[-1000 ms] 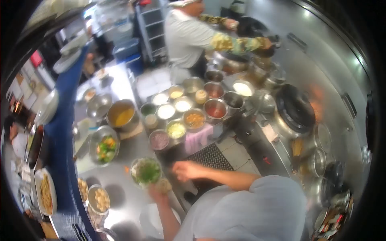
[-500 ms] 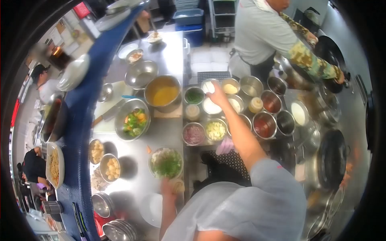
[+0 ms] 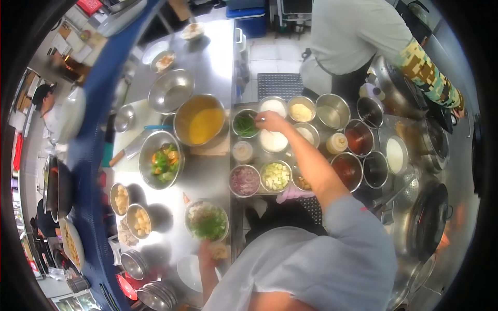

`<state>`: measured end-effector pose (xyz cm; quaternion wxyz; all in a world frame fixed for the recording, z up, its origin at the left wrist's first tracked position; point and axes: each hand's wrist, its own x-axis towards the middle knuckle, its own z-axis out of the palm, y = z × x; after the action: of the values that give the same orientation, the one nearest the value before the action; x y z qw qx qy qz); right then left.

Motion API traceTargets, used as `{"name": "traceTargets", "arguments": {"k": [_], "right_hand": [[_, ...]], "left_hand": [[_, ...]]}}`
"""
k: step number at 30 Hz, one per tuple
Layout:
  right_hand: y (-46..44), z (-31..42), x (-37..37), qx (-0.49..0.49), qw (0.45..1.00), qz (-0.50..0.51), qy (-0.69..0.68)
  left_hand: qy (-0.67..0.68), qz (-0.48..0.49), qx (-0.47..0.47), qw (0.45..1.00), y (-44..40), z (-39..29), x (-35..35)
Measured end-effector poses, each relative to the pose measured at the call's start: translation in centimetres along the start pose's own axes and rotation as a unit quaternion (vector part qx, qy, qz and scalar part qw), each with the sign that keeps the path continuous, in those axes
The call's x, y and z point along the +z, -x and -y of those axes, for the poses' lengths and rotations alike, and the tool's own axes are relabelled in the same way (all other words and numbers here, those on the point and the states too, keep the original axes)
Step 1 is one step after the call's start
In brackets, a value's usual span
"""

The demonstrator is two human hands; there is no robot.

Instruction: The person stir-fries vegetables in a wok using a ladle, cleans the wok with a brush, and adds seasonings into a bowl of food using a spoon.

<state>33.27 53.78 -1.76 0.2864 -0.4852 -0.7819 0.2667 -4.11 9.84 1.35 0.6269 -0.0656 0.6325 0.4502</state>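
My right hand (image 3: 271, 121) is closed in a pinch at the rim of a metal container of chopped green herbs (image 3: 245, 124), beside two containers of white powder (image 3: 273, 141). What its fingertips hold is too small to make out. My left hand (image 3: 206, 251) grips the near rim of a metal bowl of chopped greens and pale pieces (image 3: 207, 222) on the steel counter. A white plate (image 3: 190, 272) lies under the left wrist. Containers of diced pale-green vegetable (image 3: 275, 176) and chopped purple onion (image 3: 245, 181) stand below the powders.
A bowl of mixed vegetables (image 3: 165, 161), a pot of yellow liquid (image 3: 205, 126) and a knife (image 3: 124, 151) are on the left. A co-worker (image 3: 358, 39) stands at the upper right, near the stove. A black wok (image 3: 429, 223) sits at the right.
My right hand first reached from beside the bowl up to the white powder containers, then moved left to the green herbs. My left hand stays at the bowl. The view has shifted.
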Motion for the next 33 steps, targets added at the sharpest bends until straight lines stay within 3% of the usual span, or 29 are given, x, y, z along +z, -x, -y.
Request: {"name": "traceTargets", "arguments": {"k": [3,5,7,11,13,14,15,16,17,18,20,22,24,25,27,28,29,30,31,32,33], "right_hand": [[0.3,1.0,-0.2,0.09,0.995,0.013,-0.045],[1.5,6.1,-4.3,0.181,0.977,0.055,-0.094],[2.4,7.6,-5.0,0.213,0.973,0.012,-0.086],[0.9,4.4,-1.3,0.067,0.998,-0.007,-0.004],[-1.1,3.4,-0.7,0.115,0.985,0.127,0.016],[-1.4,3.7,-0.8,0.104,0.986,0.127,0.035],[-1.2,3.6,-1.0,0.082,0.991,0.096,0.055],[0.1,4.5,-1.8,0.044,0.999,0.017,-0.011],[0.8,6.6,-4.1,0.112,0.989,0.07,0.07],[2.6,8.3,-5.7,0.155,0.985,0.064,0.036],[7.2,9.0,-6.3,0.116,0.984,-0.074,-0.114],[10.8,8.4,-6.5,0.179,0.982,-0.045,0.05],[13.7,7.8,-5.8,0.194,0.981,-0.004,0.013],[14.2,8.3,-6.0,0.198,0.979,-0.036,-0.038],[15.5,9.5,-6.0,0.202,0.963,-0.097,-0.147],[16.3,9.6,-6.3,0.215,0.967,-0.093,-0.099],[16.5,9.4,-6.6,0.212,0.972,-0.089,-0.056],[15.9,8.9,-6.5,0.194,0.977,-0.083,-0.022],[16.2,5.4,-6.5,0.158,0.98,-0.12,-0.025],[15.8,2.0,-7.1,0.018,0.985,-0.171,0.006],[14.3,7.6,-8.6,0.129,0.971,-0.199,0.015]], "left_hand": [[-0.021,-0.005,-0.014,1.0,1.2,-1.1,1.2],[-0.037,-0.024,-0.002,0.999,1.4,-1.3,1.0],[-0.025,-0.018,0.006,0.999,1.2,-0.7,0.8],[-0.03,-0.016,0.001,0.999,0.6,-0.7,0.5],[-0.019,0.005,0.011,1.0,0.5,-0.9,0.0],[-0.028,-0.007,0.016,0.999,0.3,-0.8,-0.2],[-0.035,-0.027,0.017,0.999,0.4,-0.9,-0.2],[-0.046,-0.037,0.042,0.997,-0.6,0.1,-1.2],[-0.058,-0.048,0.065,0.995,-1.5,1.1,-1.9],[-0.055,-0.042,0.07,0.995,-0.9,1.0,-1.4],[-0.047,-0.034,0.101,0.993,-0.6,1.3,-0.7],[-0.035,-0.027,0.15,0.988,-1.5,2.3,-0.6],[-0.014,-0.025,0.119,0.993,0.5,0.9,1.2],[-0.003,-0.023,0.107,0.994,1.2,0.2,1.9],[-0.042,-0.044,0.091,0.994,0.4,1.0,1.1],[-0.058,-0.058,0.089,0.993,-0.1,1.1,0.7],[-0.193,-0.053,0.158,0.967,-0.3,1.2,0.6],[-0.209,-0.071,0.194,0.956,-0.5,1.2,0.9],[-0.226,-0.089,0.229,0.943,-0.6,1.2,1.2],[-0.206,-0.039,0.236,0.949,0.2,0.6,1.6],[-0.275,-0.066,0.209,0.936,0.6,-0.1,1.8]]}}
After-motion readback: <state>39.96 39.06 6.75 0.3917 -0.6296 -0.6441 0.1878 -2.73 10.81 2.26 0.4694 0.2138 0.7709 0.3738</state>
